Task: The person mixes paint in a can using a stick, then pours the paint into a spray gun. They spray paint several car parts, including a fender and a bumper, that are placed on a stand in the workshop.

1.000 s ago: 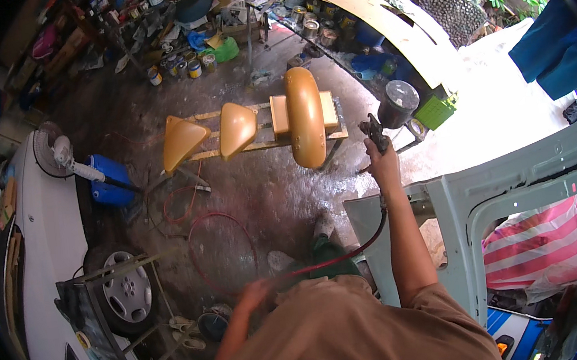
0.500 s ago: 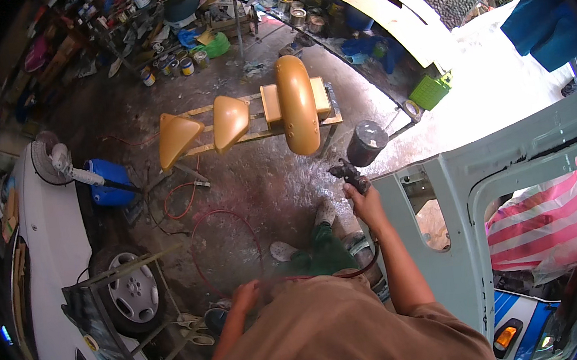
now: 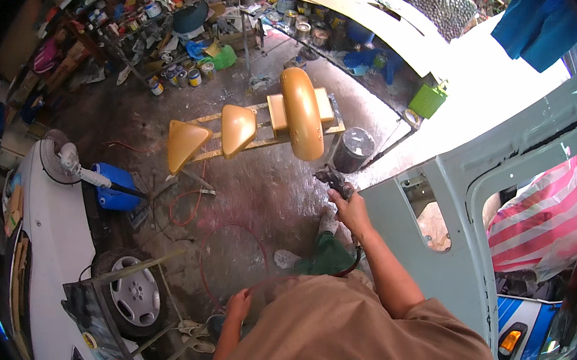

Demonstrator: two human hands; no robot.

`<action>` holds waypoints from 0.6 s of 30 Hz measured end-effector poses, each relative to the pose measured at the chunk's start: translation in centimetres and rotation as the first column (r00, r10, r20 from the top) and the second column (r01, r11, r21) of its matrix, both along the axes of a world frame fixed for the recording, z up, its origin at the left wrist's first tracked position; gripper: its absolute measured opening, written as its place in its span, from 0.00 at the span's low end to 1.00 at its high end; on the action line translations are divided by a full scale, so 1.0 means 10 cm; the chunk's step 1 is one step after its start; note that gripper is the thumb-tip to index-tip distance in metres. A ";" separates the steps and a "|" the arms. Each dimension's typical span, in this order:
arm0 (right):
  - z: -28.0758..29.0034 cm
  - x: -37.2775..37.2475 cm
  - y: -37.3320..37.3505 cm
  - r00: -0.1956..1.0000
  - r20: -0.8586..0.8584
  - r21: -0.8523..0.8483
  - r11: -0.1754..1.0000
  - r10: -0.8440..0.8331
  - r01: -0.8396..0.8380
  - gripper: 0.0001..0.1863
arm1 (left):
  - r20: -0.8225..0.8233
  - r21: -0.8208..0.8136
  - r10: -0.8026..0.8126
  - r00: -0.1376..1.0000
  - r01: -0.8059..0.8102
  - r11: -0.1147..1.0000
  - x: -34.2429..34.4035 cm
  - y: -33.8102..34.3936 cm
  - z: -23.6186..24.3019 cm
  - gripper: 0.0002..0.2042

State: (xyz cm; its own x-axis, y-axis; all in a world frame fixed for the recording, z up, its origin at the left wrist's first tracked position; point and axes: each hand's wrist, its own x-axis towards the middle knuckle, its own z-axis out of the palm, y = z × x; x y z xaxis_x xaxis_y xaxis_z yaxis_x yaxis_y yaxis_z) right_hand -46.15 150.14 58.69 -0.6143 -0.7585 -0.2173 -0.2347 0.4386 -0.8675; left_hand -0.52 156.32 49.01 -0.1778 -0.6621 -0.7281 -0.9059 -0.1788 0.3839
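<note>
My right hand [image 3: 351, 210] is closed around the handle of a dark spray gun [image 3: 333, 179], held out in front of me. A dark grey paint cup [image 3: 355, 147] with a spotted lid sits at the gun's far side. Low and to the left, my left hand [image 3: 238, 304] is curled around a thin red hose [image 3: 265, 248], which loops over the floor and crosses my waist toward the gun. Ahead, gold-painted parts rest on a stand [image 3: 265, 142]: a long curved fender [image 3: 303, 115] on a box, and two side panels, one rounded [image 3: 238, 129] and one triangular [image 3: 186, 145].
On the right stands a grey-green vehicle body shell [image 3: 410, 220]. A white car [image 3: 53, 223], a blue jug [image 3: 115, 186], a wheel [image 3: 135, 295] and a metal frame stand left. Paint cans [image 3: 194, 76] and a green basket [image 3: 428, 100] lie farther off.
My right hand and the spray gun have moved slightly left and a little nearer to me. The view has shifted, so the gold parts appear lower. My left hand stays low at the hose.
</note>
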 end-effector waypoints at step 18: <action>0.63 -1.03 -1.70 0.938 -0.336 -0.159 0.987 -0.086 0.034 0.23 | -0.117 -0.021 0.079 0.990 -0.082 0.996 -0.78 -0.39 0.21 0.20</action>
State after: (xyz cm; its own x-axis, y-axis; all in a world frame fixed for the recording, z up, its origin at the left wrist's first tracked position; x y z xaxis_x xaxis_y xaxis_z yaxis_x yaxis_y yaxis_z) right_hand -56.41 133.09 64.98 -0.6768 -0.7254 0.1255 -0.5050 0.3335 -0.7961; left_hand -8.33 152.40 51.09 -0.2053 -0.6956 -0.6885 -0.8379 -0.2386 0.4910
